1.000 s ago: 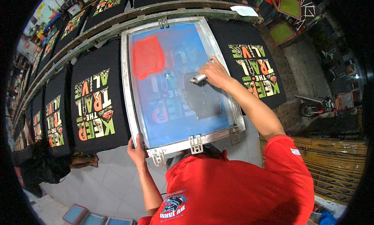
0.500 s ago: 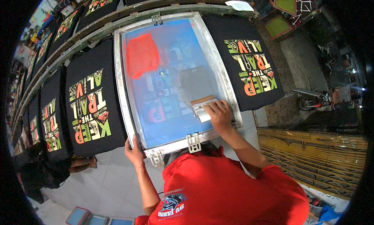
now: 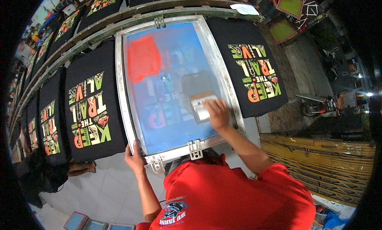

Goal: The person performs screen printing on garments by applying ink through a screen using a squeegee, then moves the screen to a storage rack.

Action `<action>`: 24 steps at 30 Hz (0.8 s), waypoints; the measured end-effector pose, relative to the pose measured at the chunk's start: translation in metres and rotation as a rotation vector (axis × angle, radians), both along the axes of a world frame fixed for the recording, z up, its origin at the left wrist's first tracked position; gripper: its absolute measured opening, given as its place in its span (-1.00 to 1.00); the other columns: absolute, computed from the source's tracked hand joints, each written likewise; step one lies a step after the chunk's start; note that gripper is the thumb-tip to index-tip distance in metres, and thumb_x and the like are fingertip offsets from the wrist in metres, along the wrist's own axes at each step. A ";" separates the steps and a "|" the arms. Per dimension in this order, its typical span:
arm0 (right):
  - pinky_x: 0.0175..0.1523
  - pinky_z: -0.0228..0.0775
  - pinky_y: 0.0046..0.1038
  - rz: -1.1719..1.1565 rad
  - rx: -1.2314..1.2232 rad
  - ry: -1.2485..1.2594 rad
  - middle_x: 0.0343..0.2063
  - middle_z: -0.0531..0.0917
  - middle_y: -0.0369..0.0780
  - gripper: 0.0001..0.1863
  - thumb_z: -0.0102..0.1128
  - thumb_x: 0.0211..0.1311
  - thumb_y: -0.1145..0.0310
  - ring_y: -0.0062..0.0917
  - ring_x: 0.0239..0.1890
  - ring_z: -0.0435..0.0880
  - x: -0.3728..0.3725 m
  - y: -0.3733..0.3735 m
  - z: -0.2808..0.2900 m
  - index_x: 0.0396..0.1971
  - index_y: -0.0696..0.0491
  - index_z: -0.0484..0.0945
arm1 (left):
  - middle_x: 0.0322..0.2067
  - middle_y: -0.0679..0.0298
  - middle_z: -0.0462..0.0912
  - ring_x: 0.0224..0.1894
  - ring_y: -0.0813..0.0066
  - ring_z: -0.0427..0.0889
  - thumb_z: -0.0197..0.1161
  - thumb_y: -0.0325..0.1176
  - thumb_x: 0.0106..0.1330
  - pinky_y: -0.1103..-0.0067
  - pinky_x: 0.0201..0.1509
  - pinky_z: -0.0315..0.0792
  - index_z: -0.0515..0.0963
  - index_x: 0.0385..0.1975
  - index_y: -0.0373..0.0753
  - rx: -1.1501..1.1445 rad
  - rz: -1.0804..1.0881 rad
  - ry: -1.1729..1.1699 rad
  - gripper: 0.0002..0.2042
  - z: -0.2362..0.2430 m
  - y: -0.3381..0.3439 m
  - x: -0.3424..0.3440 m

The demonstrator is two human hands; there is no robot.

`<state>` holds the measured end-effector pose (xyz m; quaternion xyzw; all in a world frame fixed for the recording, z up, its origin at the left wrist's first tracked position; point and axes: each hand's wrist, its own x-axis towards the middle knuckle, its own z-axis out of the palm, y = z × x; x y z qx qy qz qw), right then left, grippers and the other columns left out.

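1. Scraper [image 3: 203,109] noted on the right half of the blue mesh [image 3: 173,134], nearer its near end; the brown strip is directed toward the far end and laid across the frame's narrow way.
2. Scraper clamped in the curled fingers of the right hand [image 3: 218,114]; part of it is hidden by them.
3. Metal frame [image 3: 219,67] set lengthwise away from the person, near end swung slightly right. Left hand [image 3: 134,157] placed against its near left corner; whether the fingers are closed on it cannot be told.
4. Mesh stretched flat and smooth, marked by a glossy red patch [image 3: 144,59] at far left and a dull grey patch [image 3: 195,82] around the scraper.
5. Slotted metal clip [image 3: 195,149] fixed on the near rail.
6. Black cloth shirts [image 3: 88,110] laid on both sides, printed with four-line block lettering in orange, green and cream, seen upside down.
7. Lettered emblem carried on the red shirt [image 3: 238,198].
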<state>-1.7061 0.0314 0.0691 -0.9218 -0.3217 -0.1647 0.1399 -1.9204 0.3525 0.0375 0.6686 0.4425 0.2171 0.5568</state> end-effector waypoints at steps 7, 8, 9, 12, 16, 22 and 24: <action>0.18 0.35 -0.14 0.019 -0.309 0.311 -0.25 0.74 -0.13 -0.73 0.42 0.00 0.28 -0.15 -0.04 0.68 0.120 0.040 0.103 -0.24 -0.04 0.70 | -0.23 0.14 0.70 -0.25 0.53 0.57 0.37 -0.14 0.34 0.59 -0.16 0.45 0.61 -0.01 -0.47 0.011 -0.035 -0.031 -0.54 0.004 0.006 0.001; 0.17 0.37 -0.15 0.000 -0.222 0.298 -0.27 0.75 -0.12 -0.70 0.47 -0.04 0.24 -0.14 -0.06 0.69 0.123 0.035 0.116 -0.24 -0.05 0.71 | -0.24 0.14 0.70 -0.25 0.54 0.57 0.36 -0.13 0.35 0.59 -0.16 0.45 0.61 0.00 -0.46 0.014 -0.050 -0.035 -0.54 0.002 0.008 0.004; 0.15 0.39 -0.16 -0.013 -0.141 0.296 -0.30 0.75 -0.11 -0.66 0.51 -0.07 0.20 -0.12 -0.08 0.69 0.124 0.028 0.124 -0.24 -0.06 0.72 | -0.24 0.14 0.70 -0.25 0.55 0.57 0.35 -0.12 0.36 0.59 -0.16 0.44 0.61 0.00 -0.46 0.013 -0.061 -0.026 -0.54 -0.001 0.009 0.002; 0.07 0.47 -0.27 -0.126 0.205 0.504 -0.28 0.77 -0.10 -0.60 0.53 -0.02 0.14 -0.21 -0.08 0.72 0.106 -0.003 0.131 -0.15 -0.03 0.72 | -0.50 0.30 0.59 -0.42 0.63 0.48 0.21 0.03 0.43 0.60 -0.35 0.35 0.60 -0.32 -0.39 0.075 -0.081 0.011 -0.53 -0.005 0.006 -0.001; 0.02 0.49 -0.37 -0.329 0.688 0.741 -0.18 0.75 -0.14 -0.47 0.49 0.10 0.08 -0.43 -0.10 0.71 0.071 -0.048 0.110 -0.03 0.13 0.66 | -0.69 0.44 0.34 -0.63 0.66 0.30 0.07 0.12 0.48 0.58 -0.56 0.17 0.43 -0.59 -0.26 -0.047 -0.090 0.050 -0.45 0.006 0.000 -0.010; 0.05 0.47 -0.44 -0.424 1.363 0.833 -0.07 0.69 -0.20 -0.45 0.33 0.29 0.07 -0.51 -0.04 0.67 0.072 -0.087 0.051 0.07 0.22 0.56 | -0.75 0.48 0.26 -0.72 0.67 0.22 0.06 0.17 0.47 0.58 -0.67 0.05 0.34 -0.66 -0.15 -0.041 -0.058 0.126 -0.44 0.005 0.000 -0.010; 0.02 0.49 -0.42 -0.390 1.454 1.014 -0.08 0.70 -0.20 -0.47 0.31 0.31 0.06 -0.49 -0.05 0.68 0.085 -0.095 0.038 0.06 0.20 0.56 | -0.70 0.51 0.26 -0.68 0.70 0.20 0.09 0.19 0.45 0.60 -0.64 0.03 0.34 -0.67 -0.09 -0.117 -0.066 0.147 -0.46 0.026 -0.002 -0.009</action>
